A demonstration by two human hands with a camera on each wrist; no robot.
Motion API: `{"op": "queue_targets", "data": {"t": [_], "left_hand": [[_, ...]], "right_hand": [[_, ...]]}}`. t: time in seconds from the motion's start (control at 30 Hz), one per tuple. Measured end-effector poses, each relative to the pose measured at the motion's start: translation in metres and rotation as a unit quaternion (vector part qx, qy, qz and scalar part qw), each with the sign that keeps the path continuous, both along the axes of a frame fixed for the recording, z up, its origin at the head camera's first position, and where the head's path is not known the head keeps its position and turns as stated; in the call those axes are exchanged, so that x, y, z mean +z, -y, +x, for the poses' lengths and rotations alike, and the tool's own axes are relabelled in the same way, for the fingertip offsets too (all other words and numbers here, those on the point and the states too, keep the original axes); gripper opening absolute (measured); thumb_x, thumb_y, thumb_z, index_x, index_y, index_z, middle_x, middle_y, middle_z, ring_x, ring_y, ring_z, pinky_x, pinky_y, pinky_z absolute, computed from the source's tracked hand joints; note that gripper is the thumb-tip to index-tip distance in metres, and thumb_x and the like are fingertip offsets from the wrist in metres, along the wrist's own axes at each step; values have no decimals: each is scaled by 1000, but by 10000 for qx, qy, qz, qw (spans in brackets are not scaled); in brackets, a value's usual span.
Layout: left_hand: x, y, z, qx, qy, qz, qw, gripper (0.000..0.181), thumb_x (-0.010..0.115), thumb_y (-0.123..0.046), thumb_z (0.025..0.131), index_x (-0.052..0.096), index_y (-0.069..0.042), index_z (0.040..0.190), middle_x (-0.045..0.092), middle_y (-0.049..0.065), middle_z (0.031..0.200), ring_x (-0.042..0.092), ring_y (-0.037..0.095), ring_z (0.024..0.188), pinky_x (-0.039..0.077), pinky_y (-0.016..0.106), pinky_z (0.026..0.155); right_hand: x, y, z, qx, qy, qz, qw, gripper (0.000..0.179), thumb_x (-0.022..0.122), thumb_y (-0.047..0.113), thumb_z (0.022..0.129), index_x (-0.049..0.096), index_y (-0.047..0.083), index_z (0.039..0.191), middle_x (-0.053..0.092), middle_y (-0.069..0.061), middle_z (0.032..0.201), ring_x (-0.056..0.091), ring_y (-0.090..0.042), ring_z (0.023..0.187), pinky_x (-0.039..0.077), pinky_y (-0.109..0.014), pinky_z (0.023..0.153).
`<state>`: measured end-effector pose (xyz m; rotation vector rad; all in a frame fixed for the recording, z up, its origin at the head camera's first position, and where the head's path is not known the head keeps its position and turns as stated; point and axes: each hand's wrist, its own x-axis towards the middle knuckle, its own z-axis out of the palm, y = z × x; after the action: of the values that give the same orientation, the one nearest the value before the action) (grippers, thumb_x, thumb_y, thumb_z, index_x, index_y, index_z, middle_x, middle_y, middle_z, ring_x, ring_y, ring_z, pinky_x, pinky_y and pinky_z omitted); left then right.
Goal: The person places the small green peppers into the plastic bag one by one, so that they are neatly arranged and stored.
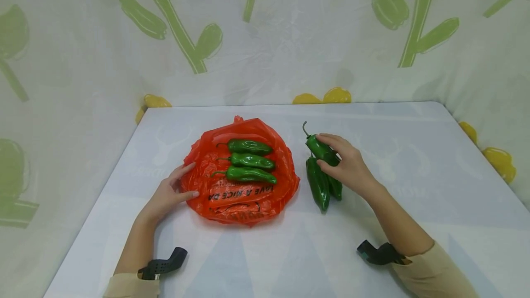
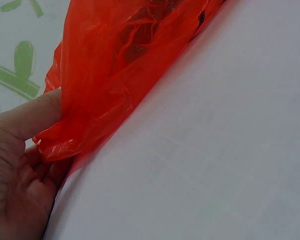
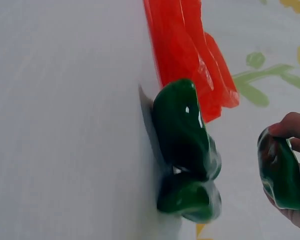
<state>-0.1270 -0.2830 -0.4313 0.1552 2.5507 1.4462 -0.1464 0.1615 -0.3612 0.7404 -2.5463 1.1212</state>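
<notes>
Head view, green peppers: three (image 1: pixel 250 161) lie on your crinkled red plastic bag (image 1: pixel 287 187); two more (image 1: pixel 318 183) rest on the desk (image 1: pixel 372 118), at its 3 o'clock.
Head view, right hand (image 1: pixel 349 164): you grip another pepper (image 1: pixel 319 147), apparently mid-pickup; the next move calls for a steady hold.
Left wrist view, left hand (image 2: pixel 5 165): pinches the bag's thin, see-through edge at 9 o'clock.
Right wrist view, held pepper: smooth, glossy, clear of the pair.

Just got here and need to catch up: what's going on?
A person's left hand holds the edge of a red plastic bag, in which three green peppers lie side by side. The right hand holds another pepper, raised above two more peppers that lie on the table to the right of the bag.
</notes>
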Motion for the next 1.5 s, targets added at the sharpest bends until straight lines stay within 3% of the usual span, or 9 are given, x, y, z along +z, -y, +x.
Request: {"op": "queue_targets", "data": {"t": [0.3,0.7,1.17,1.37,1.5], "left_hand": [[0,0,1,38,50,-11,10000,83,75,-29,79,31,-18,149,16,16,156,14,39,142,36,57,101],[0,0,1,40,30,-8,10000,82,75,-29,80,31,-19,149,17,15,156,14,38,142,35,57,102],[1,0,0,24,56,90,9999,81,74,-29,81,31,-18,149,16,15,156,14,39,142,35,58,102],[2,-1,1,43,73,73,9999,81,74,-28,81,32,-19,148,17,15,156,14,39,142,34,58,103],[3,-1,1,34,63,32,10000,81,74,-28,81,32,-18,148,17,16,156,14,40,142,34,58,103]], "right_hand": [[6,26,-1,447,-127,-39,9989,57,73,0,78,53,4,131,52,-17,131,52,-34,118,54,-46,83],[9,58,-1,1106,-372,43,9932,55,71,3,80,53,5,132,52,-12,134,48,-27,124,51,-41,93],[11,91,3,1943,-817,62,9775,54,73,3,78,55,0,128,54,-16,130,50,-27,122,50,-36,95],[3,107,4,2178,-595,-2,9742,49,72,1,80,56,-1,126,56,-14,127,53,-25,120,51,-29,92],[-4,114,6,2197,-306,344,9745,49,72,5,81,56,2,127,56,-11,129,53,-24,120,50,-28,93]]}}
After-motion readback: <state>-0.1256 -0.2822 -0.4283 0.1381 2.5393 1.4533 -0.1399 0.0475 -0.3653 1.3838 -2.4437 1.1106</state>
